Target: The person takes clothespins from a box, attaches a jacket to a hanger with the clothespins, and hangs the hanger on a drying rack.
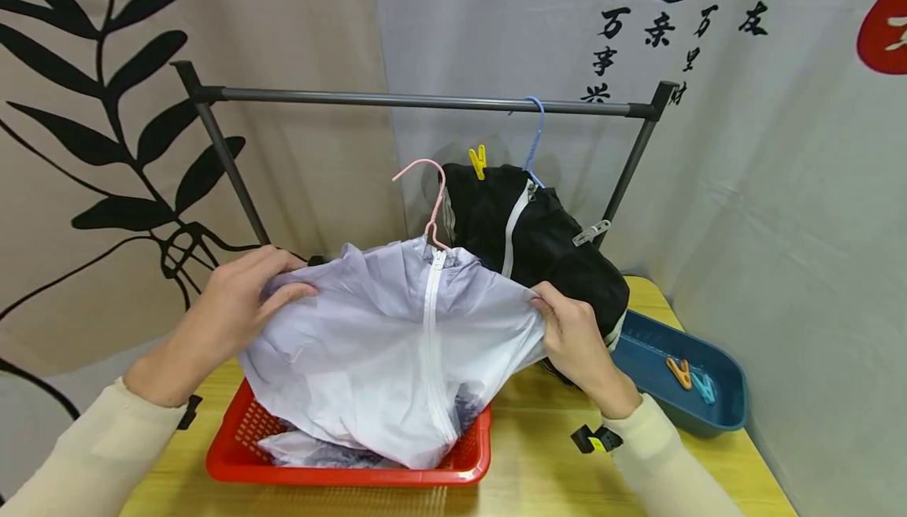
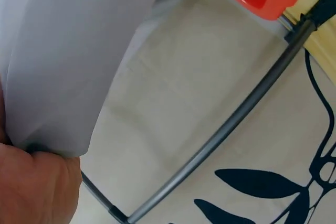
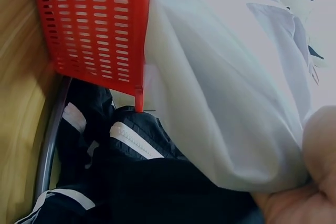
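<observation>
A pale lilac-to-white zip jacket (image 1: 383,344) is spread between my two hands, its white zipper done up down the front. The hook of a pink hanger (image 1: 441,194) sticks up from its collar, apart from the rail. My left hand (image 1: 244,293) grips the jacket at the left shoulder, thumb in front. At the opposite side my right hand (image 1: 570,332) pinches the sleeve edge. The jacket's lower part hangs over a red basket (image 1: 340,476), where more pale patterned cloth (image 1: 312,451) lies. Parts of both hands are cut off in the wrist views.
A grey rack rail (image 1: 354,98) crosses behind. From it a black jacket (image 1: 553,249) hangs on a blue hanger (image 1: 536,135), with a yellow clothespin (image 1: 478,161) on it. A blue tray (image 1: 730,411) at right holds an orange clothespin (image 1: 679,373) and a light blue one.
</observation>
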Action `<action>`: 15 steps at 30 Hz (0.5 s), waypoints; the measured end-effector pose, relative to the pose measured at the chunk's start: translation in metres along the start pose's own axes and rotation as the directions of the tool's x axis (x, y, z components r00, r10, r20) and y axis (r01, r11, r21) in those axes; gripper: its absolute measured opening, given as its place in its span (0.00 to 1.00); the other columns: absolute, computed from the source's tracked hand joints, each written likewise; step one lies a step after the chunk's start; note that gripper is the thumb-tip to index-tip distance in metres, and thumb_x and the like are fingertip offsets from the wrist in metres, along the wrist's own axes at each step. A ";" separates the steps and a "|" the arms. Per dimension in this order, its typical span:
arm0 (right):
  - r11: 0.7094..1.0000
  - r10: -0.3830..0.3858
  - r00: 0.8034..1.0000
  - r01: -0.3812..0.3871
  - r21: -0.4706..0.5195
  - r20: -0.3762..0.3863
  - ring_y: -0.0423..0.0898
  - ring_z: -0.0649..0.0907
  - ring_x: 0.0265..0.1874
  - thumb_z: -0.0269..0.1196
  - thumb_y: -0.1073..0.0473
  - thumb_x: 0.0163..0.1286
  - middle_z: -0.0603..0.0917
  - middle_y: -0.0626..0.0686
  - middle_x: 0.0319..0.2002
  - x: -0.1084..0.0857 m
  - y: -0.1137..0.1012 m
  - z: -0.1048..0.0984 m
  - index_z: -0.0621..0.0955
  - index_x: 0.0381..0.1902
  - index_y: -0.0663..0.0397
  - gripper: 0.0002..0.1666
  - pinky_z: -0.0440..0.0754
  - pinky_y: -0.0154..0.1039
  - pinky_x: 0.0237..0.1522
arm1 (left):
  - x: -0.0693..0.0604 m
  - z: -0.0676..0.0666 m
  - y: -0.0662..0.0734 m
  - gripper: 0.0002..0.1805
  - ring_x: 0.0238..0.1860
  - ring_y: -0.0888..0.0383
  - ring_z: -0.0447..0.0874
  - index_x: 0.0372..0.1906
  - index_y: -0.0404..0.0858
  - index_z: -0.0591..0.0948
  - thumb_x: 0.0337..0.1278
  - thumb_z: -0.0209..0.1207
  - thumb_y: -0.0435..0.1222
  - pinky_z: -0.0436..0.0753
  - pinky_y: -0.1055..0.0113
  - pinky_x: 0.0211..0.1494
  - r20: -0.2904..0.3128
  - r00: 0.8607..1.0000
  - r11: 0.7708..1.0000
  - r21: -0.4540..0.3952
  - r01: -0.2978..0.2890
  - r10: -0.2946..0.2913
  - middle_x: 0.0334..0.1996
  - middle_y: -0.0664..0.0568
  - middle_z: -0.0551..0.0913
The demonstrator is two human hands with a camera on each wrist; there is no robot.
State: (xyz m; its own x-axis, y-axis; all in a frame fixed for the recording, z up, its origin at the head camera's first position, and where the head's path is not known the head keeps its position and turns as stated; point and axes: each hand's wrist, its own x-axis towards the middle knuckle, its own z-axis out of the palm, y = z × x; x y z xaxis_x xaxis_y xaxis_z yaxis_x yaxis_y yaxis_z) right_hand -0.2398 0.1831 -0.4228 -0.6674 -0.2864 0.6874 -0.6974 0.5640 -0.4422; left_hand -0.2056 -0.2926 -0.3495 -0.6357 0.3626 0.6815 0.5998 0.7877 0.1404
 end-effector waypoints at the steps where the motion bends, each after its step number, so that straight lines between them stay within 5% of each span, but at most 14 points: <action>1: 1.000 0.001 1.000 -0.001 -0.002 -0.002 0.43 0.85 0.30 0.63 0.73 0.87 0.88 0.54 0.32 -0.001 0.001 0.000 0.86 0.46 0.57 0.09 0.82 0.33 0.37 | 0.000 -0.001 -0.001 0.19 0.40 0.56 0.91 0.47 0.45 0.91 0.53 0.87 0.32 0.74 0.92 0.57 -0.008 1.000 1.000 0.001 -0.014 0.014 0.41 0.54 0.93; 5: 1.000 -0.014 1.000 0.014 -0.008 -0.012 0.41 0.82 0.28 0.63 0.73 0.86 0.86 0.52 0.30 -0.002 0.001 -0.001 0.86 0.45 0.56 0.10 0.78 0.30 0.36 | 0.002 -0.004 -0.004 0.14 0.35 0.58 0.88 0.41 0.45 0.91 0.57 0.83 0.27 0.79 0.88 0.51 -0.017 0.999 0.999 -0.007 -0.041 0.041 0.36 0.55 0.93; 9: 1.000 -0.021 1.000 0.021 -0.001 -0.020 0.40 0.82 0.28 0.63 0.74 0.86 0.85 0.51 0.29 -0.002 0.001 -0.002 0.86 0.45 0.56 0.10 0.78 0.28 0.36 | 0.001 -0.006 -0.001 0.11 0.33 0.61 0.84 0.41 0.47 0.90 0.63 0.82 0.30 0.87 0.71 0.43 0.032 0.999 1.000 0.029 -0.001 0.000 0.33 0.56 0.90; 12: 1.000 -0.021 0.999 0.021 0.006 -0.024 0.41 0.83 0.28 0.63 0.74 0.86 0.85 0.51 0.29 -0.001 0.000 -0.002 0.86 0.45 0.57 0.10 0.78 0.27 0.37 | 0.000 -0.005 0.003 0.12 0.32 0.62 0.81 0.43 0.48 0.87 0.66 0.82 0.36 0.87 0.61 0.37 0.092 0.996 0.998 0.065 0.019 -0.024 0.32 0.58 0.87; 15: 1.000 -0.022 0.999 0.022 0.010 -0.025 0.42 0.84 0.29 0.63 0.74 0.86 0.87 0.52 0.31 0.000 -0.002 -0.003 0.86 0.45 0.57 0.09 0.78 0.26 0.39 | 0.000 -0.003 0.006 0.15 0.31 0.63 0.76 0.40 0.49 0.82 0.66 0.82 0.36 0.81 0.64 0.34 0.114 0.993 0.998 0.067 -0.004 -0.004 0.29 0.60 0.80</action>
State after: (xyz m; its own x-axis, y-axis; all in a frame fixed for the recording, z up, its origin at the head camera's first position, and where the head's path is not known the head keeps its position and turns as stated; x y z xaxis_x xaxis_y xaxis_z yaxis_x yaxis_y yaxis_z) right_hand -0.2377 0.1843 -0.4206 -0.6452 -0.2792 0.7111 -0.7147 0.5494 -0.4328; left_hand -0.2007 -0.2896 -0.3464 -0.6891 0.4140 0.5948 0.5687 0.8177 0.0896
